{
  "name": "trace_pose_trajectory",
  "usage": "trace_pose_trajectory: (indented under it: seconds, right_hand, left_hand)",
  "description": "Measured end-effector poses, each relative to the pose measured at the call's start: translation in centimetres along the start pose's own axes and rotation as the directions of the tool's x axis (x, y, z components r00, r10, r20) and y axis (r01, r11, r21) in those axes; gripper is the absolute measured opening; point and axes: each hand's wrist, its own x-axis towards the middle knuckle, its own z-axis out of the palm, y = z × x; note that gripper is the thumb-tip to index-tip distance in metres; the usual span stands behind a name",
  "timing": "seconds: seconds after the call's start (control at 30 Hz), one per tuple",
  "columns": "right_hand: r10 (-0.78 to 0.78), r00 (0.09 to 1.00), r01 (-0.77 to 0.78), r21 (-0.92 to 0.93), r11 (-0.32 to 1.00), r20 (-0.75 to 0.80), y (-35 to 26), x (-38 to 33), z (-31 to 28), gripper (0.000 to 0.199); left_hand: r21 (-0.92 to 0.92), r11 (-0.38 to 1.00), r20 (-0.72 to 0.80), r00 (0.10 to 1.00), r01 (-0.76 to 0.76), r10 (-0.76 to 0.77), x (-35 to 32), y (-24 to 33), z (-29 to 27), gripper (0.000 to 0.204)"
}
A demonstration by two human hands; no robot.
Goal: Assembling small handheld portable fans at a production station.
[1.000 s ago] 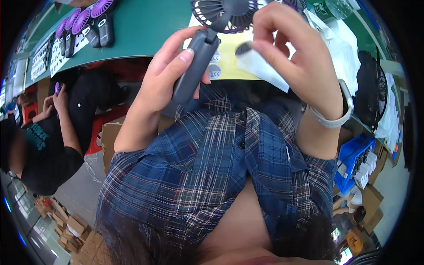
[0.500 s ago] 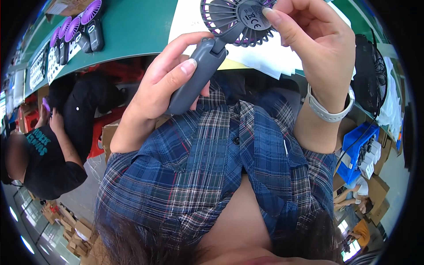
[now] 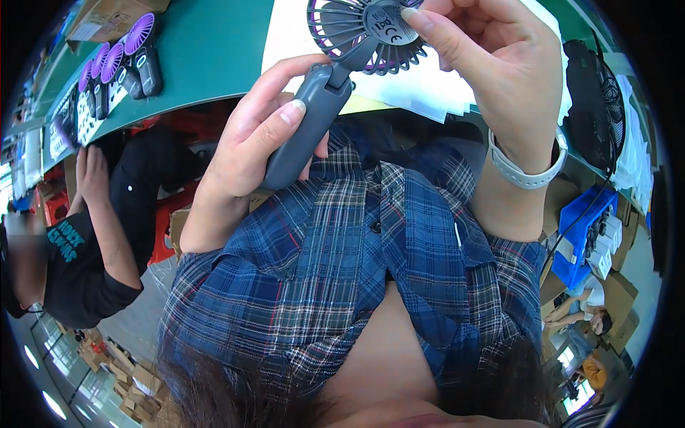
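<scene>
Dark grey handheld fan [image 3: 308, 128] held up in front of the chest, between the 2 hands, above the near edge of the green worktable [image 3: 210, 53]. Long axis slants: handle butt at lower left, fan head at upper right, its top cut by the frame edge. Back side faces the camera; round silver-grey label [image 3: 389, 25] sits on the hub.

Left hand [image 3: 257, 135] closed around the handle, thumb laid along its face. Right hand [image 3: 503, 60] just right of the fan head, so the nearer of the 2 to the label; its thumb tip meets the label's right edge. Other fingers curled, partly behind the thumb; cannot tell if they pinch anything. Pale wristband [image 3: 528, 173] on that arm.

Behind the fan: white sheets [image 3: 435, 100], a sliver of yellow sheet [image 3: 365, 105] showing below. Farther left on the table, 4 purple-grilled fans [image 3: 146, 68]. Co-worker [image 3: 89, 264] seated at left, hands by the table edge.

Against 1.0 s ago: right hand then held a dark disc off the fan, over the yellow sheet; now its thumb is at the hub. Yellow sheet's grey round labels no longer visible. Against 0.5 s ago: fan sits slightly farther left, thumb contact much the same.
</scene>
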Motion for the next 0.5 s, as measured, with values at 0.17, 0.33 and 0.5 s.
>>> trace_pose_trajectory:
  seconds: [0.17, 0.33, 0.5]
  right_hand:
    - [0.211, 0.971, -0.236, -0.282, 0.93, -0.116, -2.5, 0.6, 1.8, 0.01]
    - [0.237, 0.962, -0.269, -0.34, 0.901, -0.134, -1.4, 0.7, 1.5, 0.009]
    - [0.421, 0.78, -0.624, -0.629, 0.464, -0.463, -4.8, 1.1, 3.3, 0.008]
  left_hand:
    - [-0.002, 1.0, 0.007, 1.0, -0.012, 0.012, 0.1, -0.1, 0.1, 0.054]
    - [0.02, 1.0, -0.02, 1.0, -0.007, 0.007, 0.0, -0.1, 0.4, 0.056]
    - [0.052, 0.998, -0.016, 1.0, -0.02, 0.021, 0.1, -0.1, 0.3, 0.057]
